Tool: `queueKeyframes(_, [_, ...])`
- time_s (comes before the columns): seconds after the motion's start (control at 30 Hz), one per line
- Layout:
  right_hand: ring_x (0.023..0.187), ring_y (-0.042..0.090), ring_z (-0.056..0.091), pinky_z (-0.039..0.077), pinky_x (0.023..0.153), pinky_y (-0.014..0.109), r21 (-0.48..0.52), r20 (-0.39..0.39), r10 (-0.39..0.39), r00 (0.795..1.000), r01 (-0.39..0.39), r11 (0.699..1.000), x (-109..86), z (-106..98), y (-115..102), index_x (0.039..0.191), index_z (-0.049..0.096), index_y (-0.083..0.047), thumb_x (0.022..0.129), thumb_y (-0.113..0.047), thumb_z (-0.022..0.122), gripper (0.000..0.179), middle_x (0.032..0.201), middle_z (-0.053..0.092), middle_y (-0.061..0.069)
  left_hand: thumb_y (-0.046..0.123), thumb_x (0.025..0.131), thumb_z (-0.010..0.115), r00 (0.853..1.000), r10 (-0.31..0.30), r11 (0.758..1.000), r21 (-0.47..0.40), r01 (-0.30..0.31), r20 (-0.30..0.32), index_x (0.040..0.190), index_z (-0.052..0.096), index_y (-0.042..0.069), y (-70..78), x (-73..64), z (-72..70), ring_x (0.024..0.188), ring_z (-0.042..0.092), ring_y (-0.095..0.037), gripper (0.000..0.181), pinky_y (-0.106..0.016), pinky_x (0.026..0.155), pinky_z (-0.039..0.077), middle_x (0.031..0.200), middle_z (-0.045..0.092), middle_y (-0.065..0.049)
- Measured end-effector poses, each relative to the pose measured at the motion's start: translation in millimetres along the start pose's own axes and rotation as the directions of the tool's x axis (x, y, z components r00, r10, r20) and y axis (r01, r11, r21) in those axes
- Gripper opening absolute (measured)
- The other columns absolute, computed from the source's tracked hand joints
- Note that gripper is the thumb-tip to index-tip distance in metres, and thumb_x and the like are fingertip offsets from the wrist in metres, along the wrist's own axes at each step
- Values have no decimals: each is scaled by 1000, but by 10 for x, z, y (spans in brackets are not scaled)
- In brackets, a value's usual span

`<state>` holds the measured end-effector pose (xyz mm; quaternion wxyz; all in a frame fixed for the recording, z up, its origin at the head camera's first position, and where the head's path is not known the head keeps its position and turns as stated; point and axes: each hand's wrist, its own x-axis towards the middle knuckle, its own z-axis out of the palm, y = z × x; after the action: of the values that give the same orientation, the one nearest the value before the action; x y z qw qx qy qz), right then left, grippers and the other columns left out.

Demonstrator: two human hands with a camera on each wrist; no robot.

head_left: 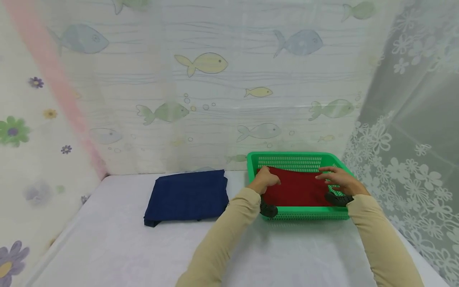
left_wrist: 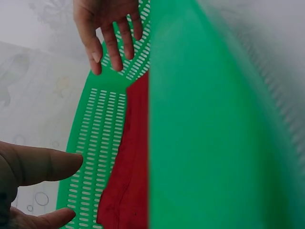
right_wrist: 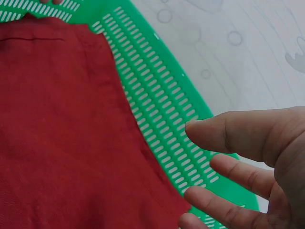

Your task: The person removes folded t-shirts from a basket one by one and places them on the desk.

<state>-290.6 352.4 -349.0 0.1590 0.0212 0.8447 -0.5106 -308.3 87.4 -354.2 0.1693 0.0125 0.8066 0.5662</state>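
A folded red cloth (head_left: 295, 189) lies flat inside a green plastic basket (head_left: 305, 209) with slotted walls. My left hand (head_left: 264, 179) is over the basket's left side, near the cloth's left edge. Over the right side is my right hand (head_left: 340, 180), fingers spread and slightly bent. In the right wrist view, the thumb and fingers (right_wrist: 214, 202) are apart with nothing between them, and the red cloth (right_wrist: 71, 119) shows a seam near its far edge. The left wrist view shows the left thumb and a finger parted, holding nothing; the basket's green wall (left_wrist: 200, 119) hides much of the cloth there.
A folded navy cloth (head_left: 188, 195) lies on the white-covered table (head_left: 107, 239), left of the basket. Behind the table hangs a curtain (head_left: 215, 119) printed with fish. A sheer flowered curtain (head_left: 412, 159) runs along the right side, close to the basket.
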Motion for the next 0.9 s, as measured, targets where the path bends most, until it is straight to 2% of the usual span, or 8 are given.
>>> queueKeyframes(0.23, [138,52,13,27,105,59,-26,16,29,999,-29,999,34,-33,4,152,13,3,96,-28,59,79,153,3,34,11,91,66,999,-35,999,-36,34,-12,151,20,1,-4,88,20,137,30,-37,76,-48,106,33,151,28,-16])
queueKeyframes(0.43, [135,57,13,32,101,58,-88,38,66,997,-63,994,80,-48,88,151,15,5,97,-29,56,77,153,-7,34,17,92,64,994,-104,990,-92,105,17,154,7,4,-59,109,44,140,23,-37,85,-49,107,30,156,17,-15])
queueKeyframes(0.57, [135,56,13,30,103,59,-116,57,39,998,-33,993,91,-45,169,148,14,12,98,-26,54,74,152,-4,36,19,91,66,990,-139,984,-110,141,30,154,9,4,-116,126,80,138,25,-37,86,-48,105,34,155,19,-15])
queueKeyframes(0.67, [136,54,11,29,104,60,-140,72,26,997,-16,990,103,-40,217,147,13,15,98,-27,53,76,151,-2,37,22,89,67,987,-158,983,-90,160,34,153,11,5,-159,148,108,136,30,-35,87,-44,102,38,153,22,-16])
queueKeyframes(0.7, [136,53,11,30,103,60,-155,70,27,997,-16,988,107,-38,228,147,13,15,98,-28,53,76,151,-1,38,22,89,68,986,-162,982,-88,164,34,153,11,5,-169,156,117,132,34,-33,88,-43,99,41,152,23,-16])
queueKeyframes(0.73, [136,53,11,30,102,61,-162,71,29,997,-18,987,111,-39,236,147,13,15,98,-29,53,77,151,0,38,23,89,67,985,-168,982,-81,170,36,154,10,6,-176,167,125,122,43,-28,88,-39,96,43,153,23,-16])
queueKeyframes(0.8, [135,54,11,31,101,62,-169,74,40,996,-27,985,116,-43,243,147,13,15,98,-31,54,78,150,1,38,24,89,67,983,-180,979,-87,183,38,154,9,6,-181,182,135,111,43,-22,89,-37,91,44,153,22,-15])
queueKeyframes(0.9, [134,56,13,33,99,63,-180,74,47,996,-33,983,122,-58,247,147,13,15,98,-32,54,79,150,4,38,23,88,68,979,-199,971,-129,202,39,155,8,6,-172,199,143,109,42,-22,91,-37,91,43,154,19,-15])
